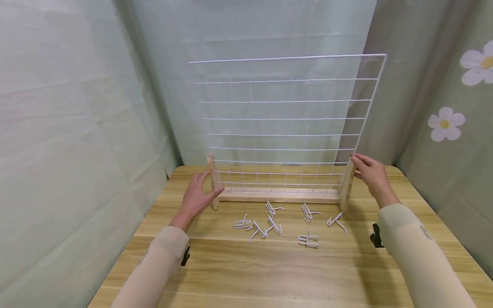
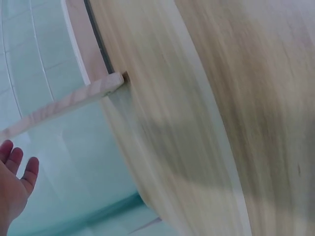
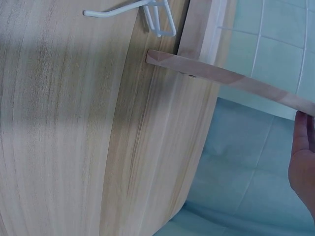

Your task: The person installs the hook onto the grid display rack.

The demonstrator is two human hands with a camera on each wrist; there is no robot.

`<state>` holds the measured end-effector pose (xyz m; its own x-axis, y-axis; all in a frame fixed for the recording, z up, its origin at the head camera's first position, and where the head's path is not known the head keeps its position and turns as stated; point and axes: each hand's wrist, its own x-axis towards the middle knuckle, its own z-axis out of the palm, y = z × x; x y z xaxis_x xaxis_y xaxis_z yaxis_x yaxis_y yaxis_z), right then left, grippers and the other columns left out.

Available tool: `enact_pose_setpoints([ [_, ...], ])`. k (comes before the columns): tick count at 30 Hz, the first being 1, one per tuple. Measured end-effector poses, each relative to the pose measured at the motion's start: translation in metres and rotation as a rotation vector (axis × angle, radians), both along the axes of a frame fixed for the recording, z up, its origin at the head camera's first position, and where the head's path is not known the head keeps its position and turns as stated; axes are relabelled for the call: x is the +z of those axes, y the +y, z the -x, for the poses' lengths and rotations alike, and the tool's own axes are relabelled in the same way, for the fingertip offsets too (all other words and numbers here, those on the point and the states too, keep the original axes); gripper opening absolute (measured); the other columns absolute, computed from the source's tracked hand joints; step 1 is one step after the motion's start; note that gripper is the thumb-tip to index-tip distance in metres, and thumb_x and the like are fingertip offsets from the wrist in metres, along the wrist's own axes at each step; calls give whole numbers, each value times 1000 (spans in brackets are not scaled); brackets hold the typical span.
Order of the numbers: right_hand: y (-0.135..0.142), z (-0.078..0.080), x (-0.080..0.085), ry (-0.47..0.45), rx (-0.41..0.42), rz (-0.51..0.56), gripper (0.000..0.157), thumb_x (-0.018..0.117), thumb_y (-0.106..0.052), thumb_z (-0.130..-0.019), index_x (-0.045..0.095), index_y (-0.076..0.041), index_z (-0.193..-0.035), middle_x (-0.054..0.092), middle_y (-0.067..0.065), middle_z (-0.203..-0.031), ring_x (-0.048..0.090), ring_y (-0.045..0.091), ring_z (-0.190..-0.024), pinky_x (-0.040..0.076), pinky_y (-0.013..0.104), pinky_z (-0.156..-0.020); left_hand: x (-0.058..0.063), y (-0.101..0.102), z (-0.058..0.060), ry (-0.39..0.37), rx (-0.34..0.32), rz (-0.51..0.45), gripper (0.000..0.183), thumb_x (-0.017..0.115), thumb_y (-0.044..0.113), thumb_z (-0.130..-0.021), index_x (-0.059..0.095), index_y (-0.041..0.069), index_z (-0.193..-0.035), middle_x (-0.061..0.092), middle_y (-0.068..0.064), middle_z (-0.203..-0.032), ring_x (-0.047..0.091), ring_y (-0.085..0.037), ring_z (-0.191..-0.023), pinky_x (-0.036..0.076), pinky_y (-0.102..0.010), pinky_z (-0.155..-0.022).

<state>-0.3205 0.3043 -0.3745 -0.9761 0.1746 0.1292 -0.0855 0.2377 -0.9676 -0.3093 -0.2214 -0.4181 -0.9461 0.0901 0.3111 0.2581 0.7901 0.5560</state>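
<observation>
A white wire grid panel [image 1: 285,118] stands upright in a pale wooden stand [image 1: 277,196] with two side posts. My right hand [image 1: 373,175] pinches the upper end of the right side post [image 3: 221,76], where the panel's edge meets it. Beside the left side post [image 2: 64,102] is my left hand [image 1: 197,197], fingers spread apart; in the left wrist view they show no grip on the wood. In front of the stand lie several white wire hooks, among them one hook [image 1: 308,240] closest to me and another [image 1: 337,222] by the right post.
The wood-grain table [image 1: 246,273] carries the stand near its far edge. Pale green curtains [image 1: 77,128] hang on the left, at the back and on the right, where white flowers [image 1: 446,124] are printed.
</observation>
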Motion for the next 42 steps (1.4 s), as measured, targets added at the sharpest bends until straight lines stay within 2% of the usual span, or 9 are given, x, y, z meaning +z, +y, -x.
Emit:
enact_pose_setpoints([
  [4,1,0,0,7,10,44,63,56,-38,-100,44,5,-145,57,2,-135,55,7,-110,51,16,-82,2,5,-1,6,-24,-53,83,66,60,-88,40,10,-149,38,-18,-149,36,-38,-136,33,-60,-107],
  [7,2,0,0,-4,14,57,64,56,-39,-100,44,4,-145,57,1,-135,54,9,-112,51,15,-81,3,11,-1,-7,-47,-82,81,68,57,-88,42,11,-149,40,-18,-147,38,-38,-134,34,-60,-106],
  [11,2,2,0,-25,22,49,65,55,-40,-100,42,2,-147,56,-2,-135,52,16,-122,49,24,-92,1,19,1,-7,-76,-106,77,72,51,-87,45,11,-146,43,-18,-144,44,-38,-128,39,-60,-102],
  [13,1,3,1,-32,24,45,65,54,-41,-100,41,2,-148,51,5,-143,50,19,-127,46,30,-98,0,22,3,3,-91,-110,75,74,48,-86,47,10,-145,44,-18,-143,45,-38,-127,40,-59,-100],
  [19,-1,4,1,-38,24,37,64,51,-41,-101,40,1,-149,41,16,-152,45,25,-133,39,42,-104,-5,26,4,-29,-128,-95,75,73,49,-87,47,8,-144,33,-21,-155,36,-42,-137,33,-61,-106],
  [22,-2,4,0,-41,24,47,64,51,-40,-102,39,1,-149,39,18,-153,43,28,-135,38,46,-106,-7,29,2,-69,-146,-89,77,72,50,-87,46,8,-146,35,-19,-154,35,-41,-138,31,-61,-108],
  [27,-2,3,-1,-49,12,40,66,49,-43,-102,38,1,-149,36,20,-154,39,33,-137,37,46,-106,-11,34,0,-115,-200,-107,76,72,48,-88,44,8,-147,44,-17,-146,40,-38,-135,33,-58,-108],
  [35,-3,1,-3,-63,1,53,67,49,-44,-101,38,1,-149,36,20,-154,40,33,-137,37,47,-106,-24,40,3,-131,-238,-60,72,73,43,-90,45,7,-146,47,-16,-144,43,-34,-132,37,-53,-107],
  [42,-2,3,-2,-55,2,57,68,50,-45,-101,38,1,-149,35,21,-154,37,37,-139,35,47,-107,-30,45,7,-160,-260,-71,68,72,41,-90,47,7,-145,51,-16,-140,47,-34,-129,39,-53,-104],
])
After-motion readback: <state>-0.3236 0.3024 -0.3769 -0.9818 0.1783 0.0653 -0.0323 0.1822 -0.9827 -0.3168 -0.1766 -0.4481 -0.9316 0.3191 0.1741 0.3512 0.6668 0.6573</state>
